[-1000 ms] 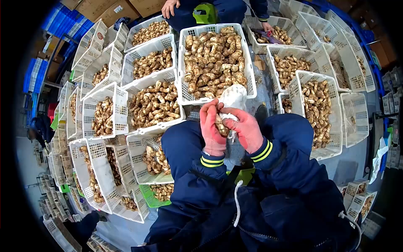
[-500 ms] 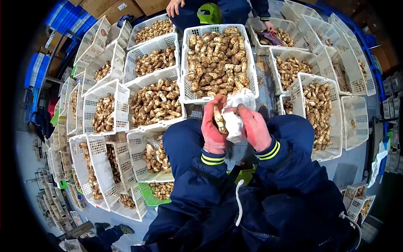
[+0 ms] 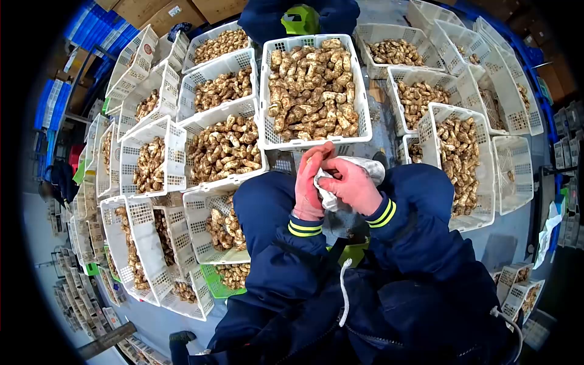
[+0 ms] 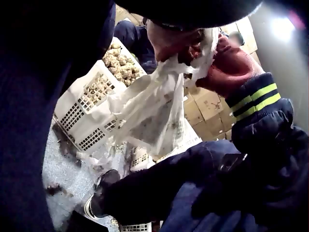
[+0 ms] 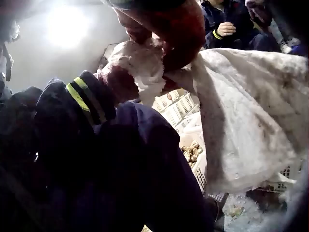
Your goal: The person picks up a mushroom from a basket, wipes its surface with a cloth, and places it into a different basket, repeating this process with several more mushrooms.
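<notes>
In the head view both pink-gloved hands meet over the lap, just in front of the central crate. My left hand (image 3: pixel 309 188) is curled around a brown-and-white mushroom, now mostly hidden by fingers and cloth. The right hand (image 3: pixel 354 187) pinches a white cloth (image 3: pixel 329 199) bunched against it, and more of that cloth spreads out beyond the right knuckles. In the left wrist view the stained cloth (image 4: pixel 152 118) hangs down below the hands. From the right wrist it shows as a wide sheet (image 5: pixel 246 116) with dirt marks.
The white central crate (image 3: pixel 265 91) is heaped with mushrooms (image 3: pixel 313 91). More mushroom crates stand on the left (image 3: pixel 182 155) and right (image 3: pixel 431 137). A person in dark clothes (image 3: pixel 340 15) sits across, by a green stool (image 3: pixel 300 20). Cardboard boxes (image 3: pixel 155 15) line the back.
The mushroom that showed in the left hand is now covered by cloth and fingers. The cloth has swung to the right beneath the right hand. The person opposite has drawn their hands out of head view.
</notes>
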{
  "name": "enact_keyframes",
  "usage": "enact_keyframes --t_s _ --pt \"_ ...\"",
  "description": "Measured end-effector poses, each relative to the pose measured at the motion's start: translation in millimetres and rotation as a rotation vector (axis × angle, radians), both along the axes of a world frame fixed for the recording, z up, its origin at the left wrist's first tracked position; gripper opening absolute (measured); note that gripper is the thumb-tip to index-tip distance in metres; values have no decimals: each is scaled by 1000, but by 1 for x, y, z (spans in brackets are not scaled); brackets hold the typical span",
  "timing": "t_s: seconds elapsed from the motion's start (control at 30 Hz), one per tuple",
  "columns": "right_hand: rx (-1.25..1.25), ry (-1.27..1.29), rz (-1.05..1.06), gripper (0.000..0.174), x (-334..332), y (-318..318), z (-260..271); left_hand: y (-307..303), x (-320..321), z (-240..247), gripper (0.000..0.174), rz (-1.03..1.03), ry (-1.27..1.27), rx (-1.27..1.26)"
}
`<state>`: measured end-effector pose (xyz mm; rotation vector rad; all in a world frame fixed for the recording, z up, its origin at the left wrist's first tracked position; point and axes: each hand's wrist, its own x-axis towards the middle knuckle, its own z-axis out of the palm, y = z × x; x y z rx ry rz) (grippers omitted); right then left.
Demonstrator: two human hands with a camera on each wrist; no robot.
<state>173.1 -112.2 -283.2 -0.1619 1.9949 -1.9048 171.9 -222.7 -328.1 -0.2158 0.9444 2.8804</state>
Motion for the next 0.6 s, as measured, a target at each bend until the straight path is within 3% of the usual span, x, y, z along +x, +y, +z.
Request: enact_keyframes --t_s 0.1,0.13,0.17,0.27,0.37,0.43,0.47,0.5,0.57,0.6 --pt "23 -73 -36 31 1 6 -1 -2 -1 -2 28 -25 17 70" --pt "68 100 -106 27 -1 5 -17 -1 -1 -1 29 -35 33 120" --pt "68 100 -110 27 -1 9 -22 -1 -1 0 29 -39 33 119" --pt "-486 -119 -238 24 -5 11 -17 2 -1 4 33 -22 119 202" --pt "-400 -80 -237 24 -7 17 -6 -2 -2 5 37 -26 13 326" --pt "-230 33 -88 26 -6 14 -9 -1 -2 7 37 -31 40 344" --pt "-295 -11 -34 28 -1 10 -10 0 -1 8 36 -38 70 363" --pt "-160 179 -55 30 2 6 -10 1 0 11 36 -37 68 363" --pt "-84 34 -29 30 5 6 -6 3 5 18 37 12 165 26" --pt "-86 32 -31 30 5 7 -8 2 4 16 40 -4 149 -19"
